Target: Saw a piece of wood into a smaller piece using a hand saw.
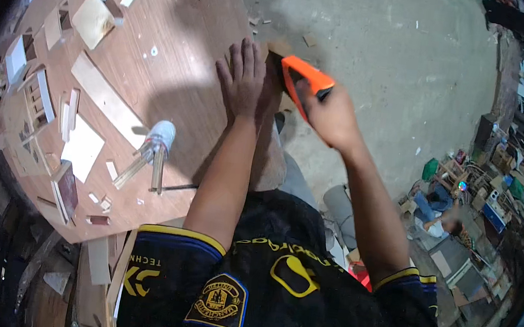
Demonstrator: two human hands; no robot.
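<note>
My right hand (335, 119) is wrapped round the orange and black handle of a handsaw (311, 74), just off the table's right edge. The saw's dark blade is mostly hidden and partly blurred. It lies close beside a brown wooden piece (271, 93) at that edge. My left hand (245, 83) rests flat on the wood there, fingers stretched out and slightly apart, a short way left of the saw. How far the wooden piece reaches under that hand is hidden.
The wooden table (191, 46) carries a pale wood strip (105, 97), a jar with sticks (162, 136), a white sheet (83, 146) and several offcuts. Scraps lie on the concrete floor (402, 69). Another person (442, 224) sits among clutter at the far right.
</note>
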